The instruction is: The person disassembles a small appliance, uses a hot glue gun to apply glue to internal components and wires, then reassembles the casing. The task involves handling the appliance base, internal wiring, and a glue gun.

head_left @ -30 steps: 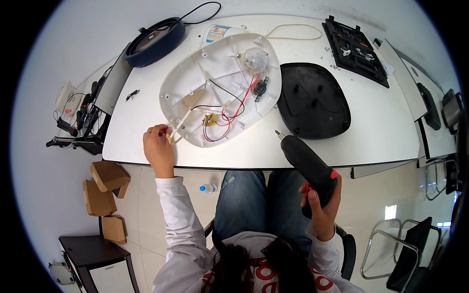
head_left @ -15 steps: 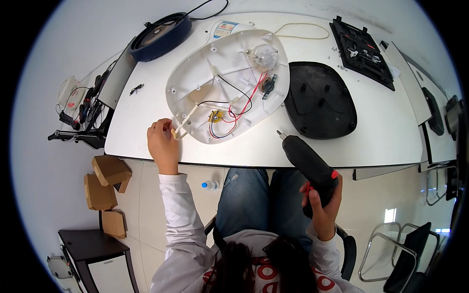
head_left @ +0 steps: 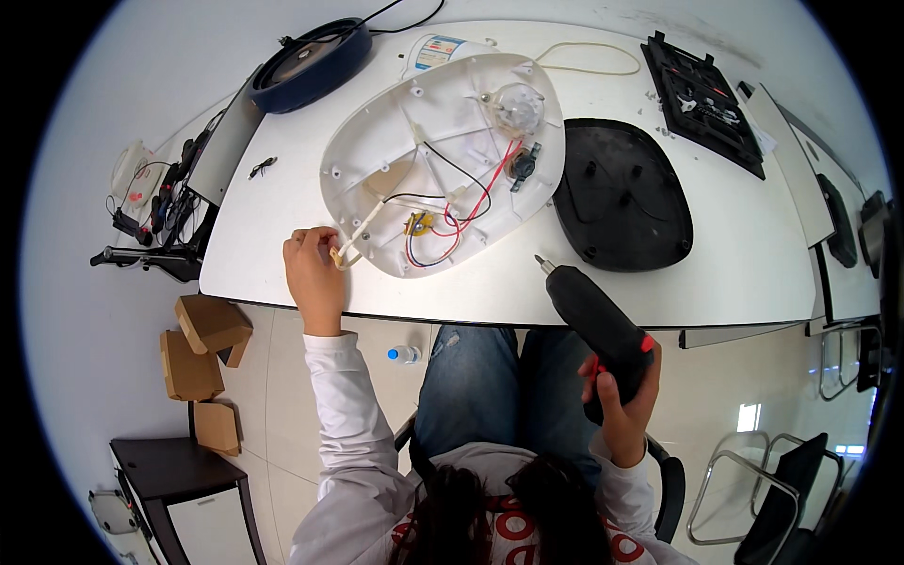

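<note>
while the left hand (head_left: 315,281) curls its fingers at the near left edge of the shell (head_left: 377,127), right beside the end of a white cord (head_left: 363,224), it is impossible to tell whether they pinch it. the right hand (head_left: 629,403) is wrapped around the handle of a black driver (head_left: 595,315), thumb and fingers closed on it. the driver's bit (head_left: 544,265) points far and left, apart from the shell.

the shell is white and lies on the table (head_left: 471,299), left of the driver's bit, its ribbed hollow side up. inside, a yellow part (head_left: 419,223) sits near the cord, joined by loose coloured wires; red wires (head_left: 504,165) run toward a dark part (head_left: 523,168) on the right, and a clear dome (head_left: 519,109) sits at the far right.

just right of the shell lies a black cover (head_left: 626,226). farther right is an open tool case (head_left: 702,104), with small screws (head_left: 664,130) scattered beside it. beyond the shell are a white tub (head_left: 438,52) and a pale loop (head_left: 574,43). at the far left stands a blue round base (head_left: 311,66), with a small black cable (head_left: 263,168) nearer. a bottle (head_left: 404,355) is on the floor.
</note>
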Demonstrator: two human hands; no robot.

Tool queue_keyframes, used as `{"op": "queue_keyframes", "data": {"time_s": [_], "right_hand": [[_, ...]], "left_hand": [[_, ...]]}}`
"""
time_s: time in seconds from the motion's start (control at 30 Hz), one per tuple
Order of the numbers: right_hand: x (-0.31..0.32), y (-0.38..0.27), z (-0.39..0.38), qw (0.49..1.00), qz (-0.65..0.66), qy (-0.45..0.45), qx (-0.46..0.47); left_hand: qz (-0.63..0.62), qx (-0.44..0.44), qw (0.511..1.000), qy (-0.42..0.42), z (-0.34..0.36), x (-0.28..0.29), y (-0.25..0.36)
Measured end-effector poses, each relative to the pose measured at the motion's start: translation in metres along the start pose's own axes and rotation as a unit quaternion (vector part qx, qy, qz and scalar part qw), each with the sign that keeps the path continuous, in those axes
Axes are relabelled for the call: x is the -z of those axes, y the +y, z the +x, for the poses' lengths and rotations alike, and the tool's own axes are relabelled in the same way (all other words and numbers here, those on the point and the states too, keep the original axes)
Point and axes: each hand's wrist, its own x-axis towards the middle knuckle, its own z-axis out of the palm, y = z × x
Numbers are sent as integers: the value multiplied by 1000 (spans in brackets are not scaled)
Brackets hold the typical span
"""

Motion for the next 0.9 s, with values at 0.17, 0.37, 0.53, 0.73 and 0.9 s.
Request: {"op": "queue_keyframes", "data": {"time_s": [0.17,0.37,0.53,0.73,0.9], "right_hand": [[0,0,0,1000,-1,-5,-5],[-1,1,-1,1000,-3,-12,-14],[-24,-1,1,998,51,-35,-28],[-60,3,15,995,-13,-94,6],[-77,1,21,996,-25,-80,4]], "left_hand": [[-23,-27,998,45,-2,-4,-4],[-81,41,996,26,-3,3,6],[-63,24,997,31,-2,2,3],[-97,23,995,25,-2,2,3],[-97,2,994,41,-2,3,3]]}}
